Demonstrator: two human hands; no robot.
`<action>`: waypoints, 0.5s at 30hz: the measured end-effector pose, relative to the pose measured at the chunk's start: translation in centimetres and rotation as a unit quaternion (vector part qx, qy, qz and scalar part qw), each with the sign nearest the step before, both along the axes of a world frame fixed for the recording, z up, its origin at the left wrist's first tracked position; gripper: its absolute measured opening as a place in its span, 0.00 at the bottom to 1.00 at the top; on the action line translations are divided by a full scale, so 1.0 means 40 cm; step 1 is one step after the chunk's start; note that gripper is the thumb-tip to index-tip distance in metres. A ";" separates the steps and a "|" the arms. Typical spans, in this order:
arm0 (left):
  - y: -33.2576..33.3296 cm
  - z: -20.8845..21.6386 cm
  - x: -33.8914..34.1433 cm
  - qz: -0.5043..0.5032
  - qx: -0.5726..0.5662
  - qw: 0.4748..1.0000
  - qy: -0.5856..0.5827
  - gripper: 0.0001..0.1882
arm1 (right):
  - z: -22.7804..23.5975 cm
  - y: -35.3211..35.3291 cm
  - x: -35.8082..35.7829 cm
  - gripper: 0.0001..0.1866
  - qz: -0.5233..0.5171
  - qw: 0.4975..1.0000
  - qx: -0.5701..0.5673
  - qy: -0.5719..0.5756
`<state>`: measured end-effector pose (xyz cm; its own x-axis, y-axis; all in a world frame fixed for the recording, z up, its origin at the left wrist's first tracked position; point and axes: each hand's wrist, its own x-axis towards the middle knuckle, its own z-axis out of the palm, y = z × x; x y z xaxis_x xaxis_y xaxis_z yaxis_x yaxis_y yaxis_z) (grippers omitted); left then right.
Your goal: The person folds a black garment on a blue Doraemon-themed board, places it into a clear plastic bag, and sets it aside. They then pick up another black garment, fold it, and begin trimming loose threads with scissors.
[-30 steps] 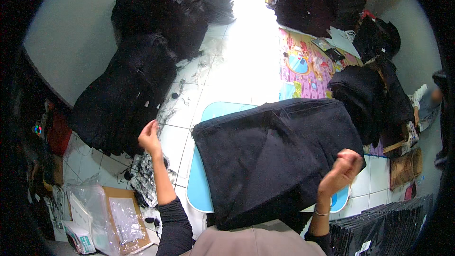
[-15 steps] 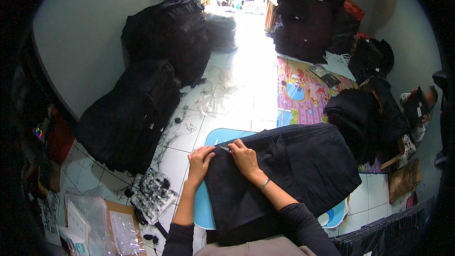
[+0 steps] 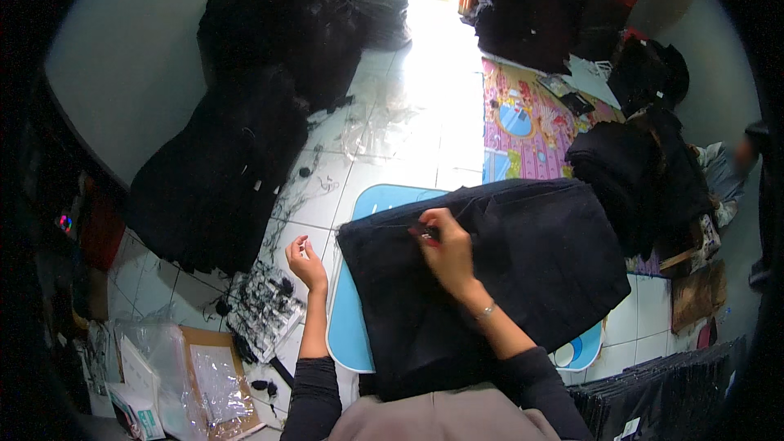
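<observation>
By a black pile [image 3: 216, 171] at ten o'clock, dark cloth [image 3: 543, 257] is being flanked; over it a tool [image 3: 426, 234] is being clamped by the right hand [image 3: 449, 249], the slack left hand [image 3: 307, 265] at nine.

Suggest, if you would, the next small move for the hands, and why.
I would probably bring the left hand onto the far-left corner of the black cloth to steady it: that hand is off the cloth, left of the blue table, while the right hand, over the cloth, seems to grip a small item too blurred to name.
</observation>
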<state>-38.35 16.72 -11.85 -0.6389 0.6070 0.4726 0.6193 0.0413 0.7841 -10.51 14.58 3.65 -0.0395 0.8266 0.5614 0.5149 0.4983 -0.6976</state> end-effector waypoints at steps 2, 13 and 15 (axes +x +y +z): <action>-0.032 -0.003 0.001 -0.024 0.010 1.000 -0.006 0.05 | 0.030 -0.044 0.068 0.15 -0.037 0.996 -0.056 0.054; -0.036 0.371 0.205 -0.456 -0.021 0.875 -0.159 0.05 | -0.009 -0.104 0.143 0.12 -0.032 0.996 -0.078 -0.010; -0.049 0.369 0.290 -0.525 -0.085 0.840 -0.104 0.05 | -0.026 -0.085 0.115 0.08 0.022 0.980 -0.186 0.064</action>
<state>-26.75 14.77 2.92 0.2337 0.9348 0.2673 0.2340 -0.3209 0.9177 -5.90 11.17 2.62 -0.0284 0.9740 0.2246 0.3948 0.2173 -0.8927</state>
